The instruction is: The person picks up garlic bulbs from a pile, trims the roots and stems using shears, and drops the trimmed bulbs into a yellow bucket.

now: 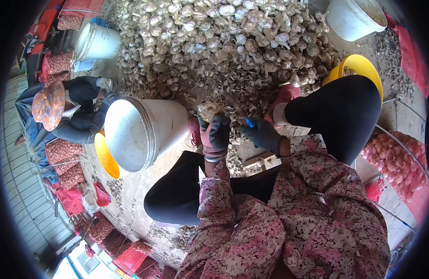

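Observation:
My left hand (215, 133), in a dark and pink work glove, is closed round a garlic bulb (208, 111) held up in front of me. My right hand (266, 136), in a dark glove, grips a knife with a blue handle (249, 122). Its blade points up and left toward the bulb, apart from it, and is blurred. Beyond both hands lies a large heap of garlic bulbs (214, 37), many with stalks. Loose skins and stem scraps (251, 104) cover the floor between my feet.
A white bucket (168, 125) stands left of my hands, a yellow tub (358, 65) by my right knee. Another white bucket (356, 18) is at the upper right. A co-worker (79, 109) in a patterned hat sits at left. Red net sacks of garlic (395, 160) lie on both sides.

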The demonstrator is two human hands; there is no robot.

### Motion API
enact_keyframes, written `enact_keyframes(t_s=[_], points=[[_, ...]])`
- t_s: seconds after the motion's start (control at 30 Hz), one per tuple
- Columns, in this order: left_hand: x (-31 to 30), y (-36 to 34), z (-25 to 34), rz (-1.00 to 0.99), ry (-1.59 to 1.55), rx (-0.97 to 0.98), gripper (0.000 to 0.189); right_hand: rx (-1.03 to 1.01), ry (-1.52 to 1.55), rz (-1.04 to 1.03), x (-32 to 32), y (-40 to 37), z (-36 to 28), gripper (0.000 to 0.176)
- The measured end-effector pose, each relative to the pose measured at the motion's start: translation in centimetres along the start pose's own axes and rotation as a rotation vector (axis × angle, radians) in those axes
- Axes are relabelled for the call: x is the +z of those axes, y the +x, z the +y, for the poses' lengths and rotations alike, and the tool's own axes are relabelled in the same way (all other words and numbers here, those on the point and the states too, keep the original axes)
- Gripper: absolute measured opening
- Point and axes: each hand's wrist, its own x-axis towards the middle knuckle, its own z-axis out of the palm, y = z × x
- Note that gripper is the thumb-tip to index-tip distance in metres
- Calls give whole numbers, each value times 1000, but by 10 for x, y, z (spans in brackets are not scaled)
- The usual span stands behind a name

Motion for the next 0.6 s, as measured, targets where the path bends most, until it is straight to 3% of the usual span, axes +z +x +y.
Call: enact_keyframes(t_s=[0.03,0.07,0.1,0.17,0.2,0.23,0.3,0.33,0.47,0.53,0.57,0.6], points=[[-5,-2,1,7,-97,-26,31,-115,-162,82,-5,0,2,38],[21,-8,25,182,-119,-91,35,-229,-328,159,-8,-1,3,40],[16,-11,23,198,-126,-83,35,-226,-342,146,-9,-5,3,40],[-7,-8,12,107,210,-10,42,-665,-649,423,-10,-15,-4,51],[-20,-5,2,87,429,69,52,-774,-837,426,-15,-13,-2,66],[-18,-9,3,91,422,72,52,-775,-846,423,-13,-17,-10,66],[3,-16,14,124,692,88,72,-570,-1238,383,-9,-29,-31,76],[22,-20,31,140,548,-7,72,-571,-1244,384,-7,-29,-31,76],[4,-17,20,167,459,-99,71,-480,-1286,345,-1,-20,-25,84],[-5,-11,15,178,908,27,68,-460,-1285,338,-1,-22,-23,84],[-2,-14,18,174,907,20,68,-461,-1270,311,-1,-23,-22,84],[1,-16,22,178,1117,56,66,-465,-1254,285,-1,-24,-22,84]])
